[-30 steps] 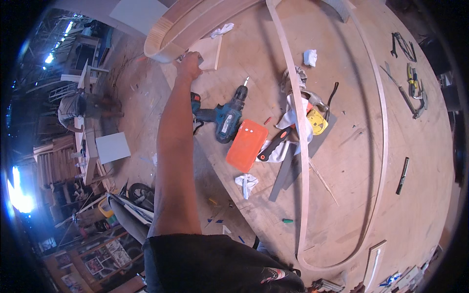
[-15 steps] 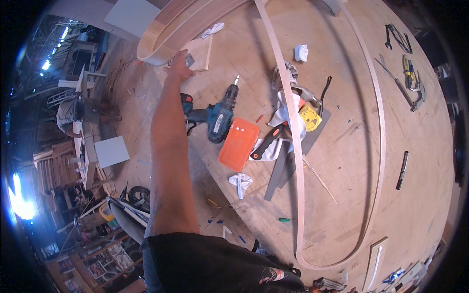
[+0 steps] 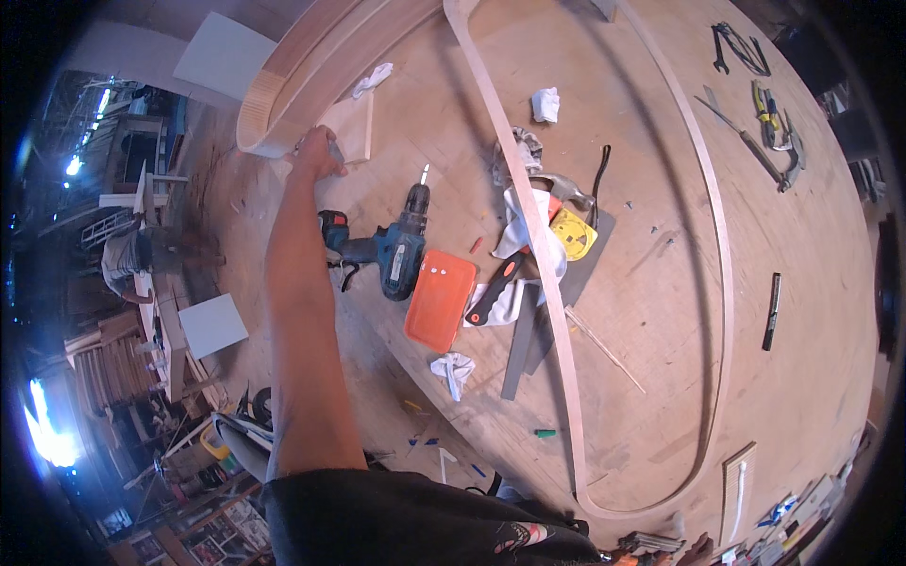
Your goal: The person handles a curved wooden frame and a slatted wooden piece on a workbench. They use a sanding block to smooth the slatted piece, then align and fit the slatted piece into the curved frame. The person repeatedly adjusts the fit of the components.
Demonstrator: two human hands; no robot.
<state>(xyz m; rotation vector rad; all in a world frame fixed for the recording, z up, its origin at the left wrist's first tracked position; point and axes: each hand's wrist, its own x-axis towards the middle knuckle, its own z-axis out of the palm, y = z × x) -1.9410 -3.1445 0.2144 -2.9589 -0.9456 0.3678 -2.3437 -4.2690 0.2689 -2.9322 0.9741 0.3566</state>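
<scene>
My left hand [image 3: 319, 154] reaches far forward to the end of a curved wooden frame [image 3: 267, 113]. Its fingers are bent around a small grey thing, mostly hidden, whose kind I cannot make out. Beside the hand lies a pale wooden board [image 3: 356, 130]. Nearer to me, right of my forearm, a blue-black cordless drill [image 3: 401, 255] rests on its side with a bit fitted. At the lower edge a small brown shape [image 3: 698, 549] may be fingertips of my right hand; its grip does not show.
A thin rounded wooden loop [image 3: 722, 274] spans the worktable. Near it are an orange plastic case [image 3: 441, 300], a yellow tape measure [image 3: 572, 235], a handsaw [image 3: 495, 291], a hammer [image 3: 567, 187], a black marker [image 3: 772, 311] and pliers [image 3: 764, 111]. Another person [image 3: 127, 255] works at the left.
The view has shifted, so the table things sit further left and mostly lower. My left hand stays by the curved frame's end, and the grey thing under its fingers shows less.
</scene>
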